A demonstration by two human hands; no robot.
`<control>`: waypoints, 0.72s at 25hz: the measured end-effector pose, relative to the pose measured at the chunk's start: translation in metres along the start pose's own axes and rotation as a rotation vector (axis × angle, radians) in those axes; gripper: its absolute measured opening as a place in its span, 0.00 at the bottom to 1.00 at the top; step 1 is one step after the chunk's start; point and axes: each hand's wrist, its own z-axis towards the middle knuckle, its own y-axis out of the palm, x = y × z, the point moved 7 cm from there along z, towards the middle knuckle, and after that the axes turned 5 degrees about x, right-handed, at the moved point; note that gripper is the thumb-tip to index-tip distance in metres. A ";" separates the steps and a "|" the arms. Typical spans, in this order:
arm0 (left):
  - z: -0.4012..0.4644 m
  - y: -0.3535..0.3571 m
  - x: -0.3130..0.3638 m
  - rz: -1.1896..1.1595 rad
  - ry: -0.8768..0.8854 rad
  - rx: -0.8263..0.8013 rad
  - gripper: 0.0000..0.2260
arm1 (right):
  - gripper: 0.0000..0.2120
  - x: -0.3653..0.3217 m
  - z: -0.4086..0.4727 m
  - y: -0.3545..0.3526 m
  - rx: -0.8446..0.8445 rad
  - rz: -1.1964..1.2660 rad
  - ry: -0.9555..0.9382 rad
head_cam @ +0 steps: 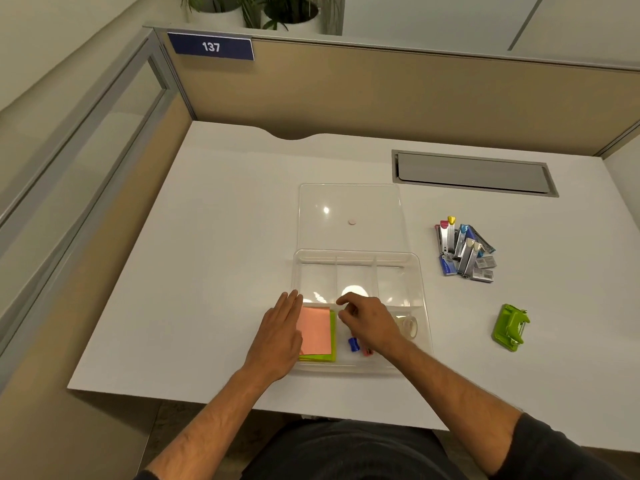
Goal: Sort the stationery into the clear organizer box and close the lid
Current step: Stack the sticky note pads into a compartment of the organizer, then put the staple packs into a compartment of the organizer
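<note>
The clear organizer box [424,306] lies open on the white desk, its lid [349,202] flat behind it. In the front left compartment sit pink and green sticky notes [317,329]. My left hand [280,336] rests flat on the box's left rim beside the notes, fingers together, holding nothing. My right hand [369,320] hovers over the front middle compartment with fingers curled; whether it holds something I cannot tell. Below it lie a blue sharpener [353,344] and a pink piece [367,351]. A tape roll [410,325] sits in the front right compartment.
A pile of staplers and staple boxes [464,251] lies on the desk to the right of the box. A green hole punch [510,327] sits further right and nearer. A grey cable hatch [471,173] is set in the desk behind. Partition walls bound the desk.
</note>
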 end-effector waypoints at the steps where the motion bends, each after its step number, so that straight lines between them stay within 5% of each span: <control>1: 0.003 -0.001 0.006 -0.012 0.013 0.008 0.29 | 0.10 0.004 -0.001 -0.007 0.008 0.018 0.008; 18: 0.073 0.035 0.179 -0.177 0.139 0.038 0.29 | 0.29 0.106 -0.028 -0.131 0.035 -0.001 -0.033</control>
